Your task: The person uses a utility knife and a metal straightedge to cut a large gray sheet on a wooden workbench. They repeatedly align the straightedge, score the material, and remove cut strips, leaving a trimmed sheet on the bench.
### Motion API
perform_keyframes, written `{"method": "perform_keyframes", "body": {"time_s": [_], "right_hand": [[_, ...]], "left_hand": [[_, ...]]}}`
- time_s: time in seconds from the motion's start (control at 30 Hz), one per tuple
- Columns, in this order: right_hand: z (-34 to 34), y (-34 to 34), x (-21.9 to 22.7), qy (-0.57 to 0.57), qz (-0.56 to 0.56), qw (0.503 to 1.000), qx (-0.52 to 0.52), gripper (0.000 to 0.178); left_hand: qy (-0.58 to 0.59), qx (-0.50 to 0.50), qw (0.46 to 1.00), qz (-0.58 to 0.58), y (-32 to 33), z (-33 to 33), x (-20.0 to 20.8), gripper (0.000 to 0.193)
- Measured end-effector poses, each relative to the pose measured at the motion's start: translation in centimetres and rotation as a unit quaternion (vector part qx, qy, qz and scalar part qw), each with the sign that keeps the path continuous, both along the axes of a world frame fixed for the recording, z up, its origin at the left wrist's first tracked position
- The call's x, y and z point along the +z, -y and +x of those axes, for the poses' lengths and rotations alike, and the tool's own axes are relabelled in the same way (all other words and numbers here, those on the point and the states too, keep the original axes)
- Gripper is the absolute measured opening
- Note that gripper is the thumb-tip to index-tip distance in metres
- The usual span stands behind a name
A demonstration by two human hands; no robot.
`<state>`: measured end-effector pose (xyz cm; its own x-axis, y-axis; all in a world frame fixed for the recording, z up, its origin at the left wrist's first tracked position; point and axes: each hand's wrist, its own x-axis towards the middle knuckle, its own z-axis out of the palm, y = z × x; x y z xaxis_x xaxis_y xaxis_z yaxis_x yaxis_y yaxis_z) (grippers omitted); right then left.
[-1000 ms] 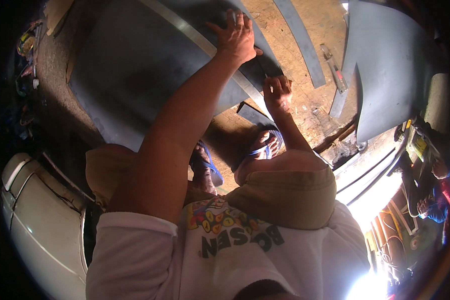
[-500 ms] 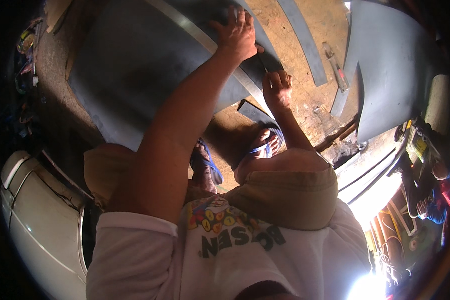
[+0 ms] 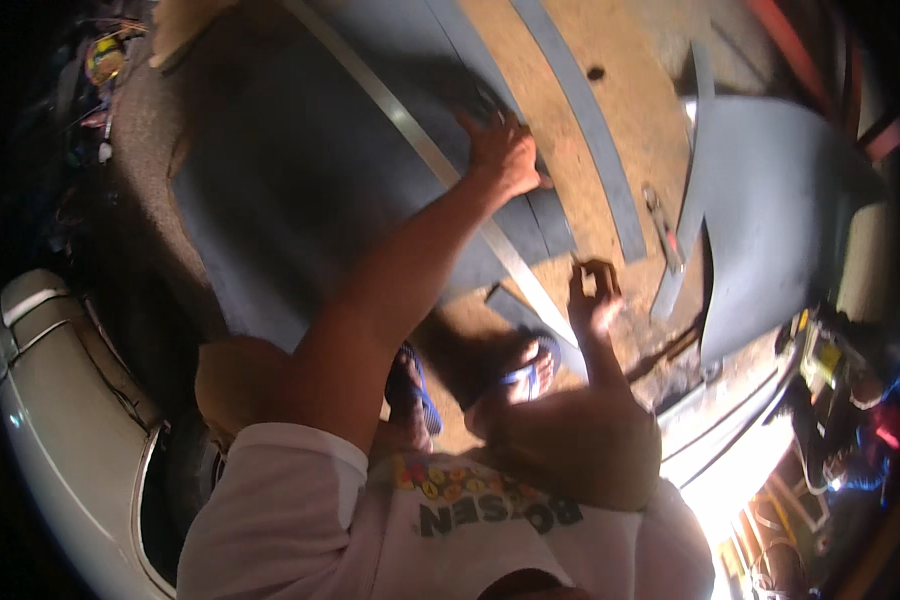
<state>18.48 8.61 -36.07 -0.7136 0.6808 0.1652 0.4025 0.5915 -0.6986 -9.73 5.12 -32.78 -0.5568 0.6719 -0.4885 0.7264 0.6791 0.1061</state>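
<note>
My left hand [image 3: 507, 158] rests on a large dark grey sheet [image 3: 280, 190], near its right edge, with the fingers spread and slightly blurred. A thin straight line runs along the sheet beside that hand, close to the edge. Left of the hand, a long metal straightedge [image 3: 398, 115] lies diagonally across the sheet, its lower end reaching past the sheet's near edge. My right hand [image 3: 596, 298] is off the sheet, near its lower right corner. Its fingers are curled toward the thumb, and what they hold, if anything, cannot be made out.
Right of the sheet lie a narrow grey strip [image 3: 590, 130], a red-handled tool [image 3: 662, 228] and a curved grey sheet [image 3: 770, 200]. A short grey strip [image 3: 530, 318] lies by my sandalled foot [image 3: 532, 375]. A pale car body panel [image 3: 65, 400] stands at the left.
My right hand has come away from the sheet's corner. My left hand still presses on the sheet. The whole view has shifted, so everything sits lower in the picture.
</note>
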Motion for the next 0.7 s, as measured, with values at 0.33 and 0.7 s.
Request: {"method": "perform_keyframes", "body": {"time_s": [0.33,0.7], "right_hand": [[-5.9,-7.9,8.8,0.027,0.012,0.97,0.241,0.023],[-31.7,-8.3,7.0,-0.074,0.092,0.94,0.32,0.01]], "left_hand": [[-0.137,0.063,0.986,0.075,1.5,-17.0,-2.5,0.107],[-0.141,0.05,0.982,0.115,1.7,-17.3,-6.4,0.117]]}}
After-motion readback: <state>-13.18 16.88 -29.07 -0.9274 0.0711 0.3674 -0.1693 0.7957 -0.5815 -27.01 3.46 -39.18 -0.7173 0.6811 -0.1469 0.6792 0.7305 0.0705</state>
